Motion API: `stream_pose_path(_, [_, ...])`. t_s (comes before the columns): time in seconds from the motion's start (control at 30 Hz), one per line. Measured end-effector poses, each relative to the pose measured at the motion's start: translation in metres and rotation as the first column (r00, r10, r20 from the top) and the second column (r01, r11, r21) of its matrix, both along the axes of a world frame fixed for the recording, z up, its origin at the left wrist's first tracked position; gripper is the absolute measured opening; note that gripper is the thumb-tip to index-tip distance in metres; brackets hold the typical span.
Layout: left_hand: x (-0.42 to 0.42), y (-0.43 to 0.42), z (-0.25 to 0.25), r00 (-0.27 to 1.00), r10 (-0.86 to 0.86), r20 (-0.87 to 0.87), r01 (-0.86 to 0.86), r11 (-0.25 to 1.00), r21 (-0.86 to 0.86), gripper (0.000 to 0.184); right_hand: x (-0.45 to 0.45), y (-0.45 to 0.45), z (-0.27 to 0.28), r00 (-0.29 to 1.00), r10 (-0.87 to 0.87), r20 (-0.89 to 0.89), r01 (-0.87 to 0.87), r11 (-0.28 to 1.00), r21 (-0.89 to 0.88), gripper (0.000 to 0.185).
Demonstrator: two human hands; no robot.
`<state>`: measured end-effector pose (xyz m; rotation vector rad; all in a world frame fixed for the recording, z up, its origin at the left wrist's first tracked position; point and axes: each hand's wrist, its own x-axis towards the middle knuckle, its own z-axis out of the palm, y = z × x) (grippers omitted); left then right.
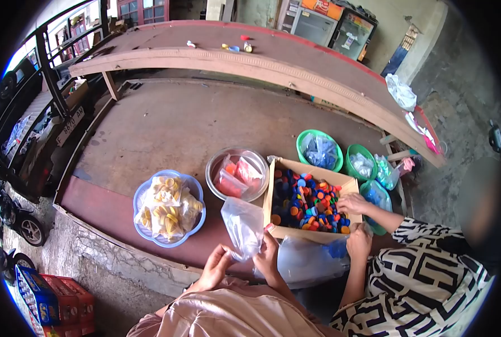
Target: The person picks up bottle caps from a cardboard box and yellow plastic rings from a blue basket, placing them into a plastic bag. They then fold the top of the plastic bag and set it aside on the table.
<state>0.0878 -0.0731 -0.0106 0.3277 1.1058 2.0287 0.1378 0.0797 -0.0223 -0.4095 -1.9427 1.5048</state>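
Observation:
A clear plastic bag [242, 222] is stretched upright between my two hands. My left hand [217, 266] pinches its lower left edge. On the other side, my right hand [268, 254] grips the bag's right edge. Just beyond is a metal bowl [210, 182] with bags of red and orange caps [245, 173] inside. To the right sits a cardboard box [269, 194] full of mixed bottle caps [304, 199]. A blue basket [139, 222] on the left holds bags of yellow caps [167, 210].
Beside me on the right, a co-worker in a patterned top [419, 275] has one hand [351, 203] at the box and another [359, 242] on a plastic bag [304, 261]. Green baskets [302, 147] stand behind the box. A raised wooden shelf [216, 59] crosses the table's back.

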Motion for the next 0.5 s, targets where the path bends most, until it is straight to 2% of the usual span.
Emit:
stream_pose_path(0.03, [0.001,0.0,-0.003,0.999,-0.042,-0.003,0.042,0.999,-0.025,0.009,0.0,0.003,-0.008,0.997,0.074,-0.025,-0.076,0.992,-0.097,0.015])
stream_pose_path(0.1, [0.006,0.003,-0.003,1.0,-0.003,-0.014,0.003,1.0,-0.004,0.014,-0.003,0.001,0.018,0.978,0.201,-0.06,-0.207,0.968,-0.14,0.017])
stream_pose_path(0.2, [0.001,0.008,-0.006,0.991,0.13,0.021,-0.131,0.991,0.028,0.015,-0.007,0.002,0.036,0.955,0.293,-0.052,-0.286,0.951,0.117,0.016])
stream_pose_path(0.23, [-0.002,0.008,-0.006,0.985,0.175,0.015,-0.175,0.982,0.069,0.015,-0.012,0.001,0.035,0.953,0.289,-0.088,-0.268,0.943,0.196,0.016])
stream_pose_path(0.3, [-0.008,0.013,0.005,0.931,0.364,0.026,-0.364,0.93,0.048,0.017,-0.014,-0.001,0.027,0.97,0.242,-0.014,-0.239,0.964,0.115,0.016])
stream_pose_path(0.37, [-0.021,0.009,0.002,0.956,0.293,0.014,-0.292,0.945,0.147,0.02,-0.014,0.005,0.01,0.98,0.161,0.12,-0.167,0.985,0.049,0.016])
stream_pose_path(0.43, [-0.022,0.013,-0.003,0.974,0.225,0.003,-0.225,0.969,0.099,0.022,-0.021,0.01,0.007,0.99,0.058,0.125,-0.068,0.995,0.076,0.016])
stream_pose_path(0.5, [-0.011,0.022,0.001,0.987,0.125,0.098,-0.125,0.992,-0.001,0.024,-0.027,0.019,-0.003,1.0,-0.009,0.001,0.008,0.989,0.147,0.014])
